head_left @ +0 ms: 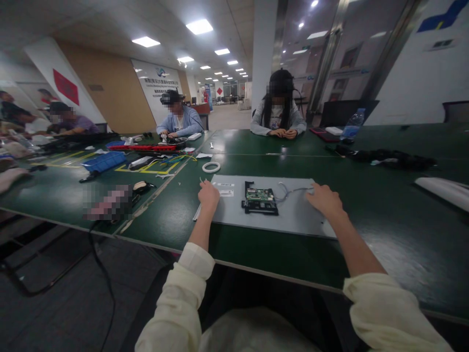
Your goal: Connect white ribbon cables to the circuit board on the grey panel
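Note:
A flat grey panel (234, 215) lies on the green table in front of me. On its middle rests a green circuit board (259, 194) in a black plastic frame (262, 211). A thin grey cable (293, 189) runs from beside the board to my right hand (326, 199), whose fingers are closed on it at the panel's right edge. At the left edge, my left hand (208, 194) is closed. A thin white tip shows above its fingers and a white strip (197, 213) lies below; its exact hold is hidden.
A white tape roll (211, 167) lies beyond my left hand. Leftward are a blue bin (104, 162), tools, wires and a pinkish blurred object (112, 201). Two people (179, 115) (279, 110) sit across the table. At right stand a water bottle (353, 126) and a white object (443, 193).

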Demonstrator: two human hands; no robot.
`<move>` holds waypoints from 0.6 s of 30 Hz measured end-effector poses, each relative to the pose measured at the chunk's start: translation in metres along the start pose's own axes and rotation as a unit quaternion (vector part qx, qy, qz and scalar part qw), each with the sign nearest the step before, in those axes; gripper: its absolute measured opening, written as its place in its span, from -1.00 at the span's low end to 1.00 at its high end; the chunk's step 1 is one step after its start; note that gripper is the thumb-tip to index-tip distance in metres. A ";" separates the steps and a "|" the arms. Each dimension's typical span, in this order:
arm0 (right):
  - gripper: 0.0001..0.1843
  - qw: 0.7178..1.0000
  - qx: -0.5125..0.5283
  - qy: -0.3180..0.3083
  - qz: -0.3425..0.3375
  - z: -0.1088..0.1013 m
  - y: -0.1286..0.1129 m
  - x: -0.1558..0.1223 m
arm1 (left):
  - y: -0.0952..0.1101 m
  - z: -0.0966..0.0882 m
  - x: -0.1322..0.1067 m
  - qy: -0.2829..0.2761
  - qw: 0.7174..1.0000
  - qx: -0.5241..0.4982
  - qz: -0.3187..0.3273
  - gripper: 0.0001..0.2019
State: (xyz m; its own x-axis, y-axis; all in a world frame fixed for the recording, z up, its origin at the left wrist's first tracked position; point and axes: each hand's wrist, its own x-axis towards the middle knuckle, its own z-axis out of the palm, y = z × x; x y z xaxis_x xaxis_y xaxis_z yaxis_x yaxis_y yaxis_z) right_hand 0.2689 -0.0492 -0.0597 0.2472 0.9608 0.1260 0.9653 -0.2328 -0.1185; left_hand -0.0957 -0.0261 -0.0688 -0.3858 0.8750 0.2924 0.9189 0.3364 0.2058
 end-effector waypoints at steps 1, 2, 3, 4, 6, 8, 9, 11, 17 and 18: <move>-0.45 1.000 -0.006 -0.013 0.001 -0.002 -0.001 -0.002 | -0.001 0.000 0.000 -0.001 1.000 -0.002 -0.003 -0.66; -0.45 1.000 -0.008 -0.024 0.003 -0.005 -0.002 -0.004 | -0.002 0.000 0.000 -0.002 1.000 -0.004 -0.007 -0.65; -0.45 0.999 -0.007 -0.033 0.010 -0.006 -0.002 -0.006 | -0.002 0.000 0.001 -0.004 1.000 -0.007 -0.011 -0.65; -0.44 0.999 -0.002 -0.040 0.019 -0.008 -0.001 -0.007 | -0.002 0.000 0.001 -0.005 1.000 -0.009 -0.014 -0.65; -0.42 0.998 0.013 -0.047 0.039 -0.009 0.001 -0.009 | -0.002 -0.002 0.000 -0.009 1.000 -0.012 -0.019 -0.65; -0.42 0.998 0.021 -0.038 0.054 -0.009 0.001 -0.009 | -0.001 -0.005 -0.001 -0.013 1.000 -0.015 -0.021 -0.66; -0.42 0.998 0.024 -0.027 0.052 -0.008 0.001 -0.008 | 0.000 -0.006 -0.001 -0.014 1.000 -0.017 -0.019 -0.66; -0.41 0.999 0.037 0.011 0.011 -0.006 -0.004 -0.006 | 0.003 -0.008 -0.002 -0.007 1.000 -0.023 -0.011 -0.67; -0.25 0.945 0.118 0.067 -0.298 0.009 -0.042 -0.009 | 0.007 -0.008 -0.005 0.032 0.998 -0.034 0.030 -0.68; -0.20 0.933 0.124 0.051 -0.334 0.011 -0.049 -0.012 | 0.008 -0.007 -0.005 0.031 0.998 -0.036 0.039 -0.69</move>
State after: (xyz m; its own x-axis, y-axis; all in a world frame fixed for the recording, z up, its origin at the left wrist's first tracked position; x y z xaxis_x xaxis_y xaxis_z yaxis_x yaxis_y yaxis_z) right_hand 0.2178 -0.0474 -0.0665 -0.3837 0.8564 0.3456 0.8604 0.4674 -0.2030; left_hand -0.0873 -0.0305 -0.0617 -0.3199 0.8739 0.3661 0.9388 0.2401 0.2470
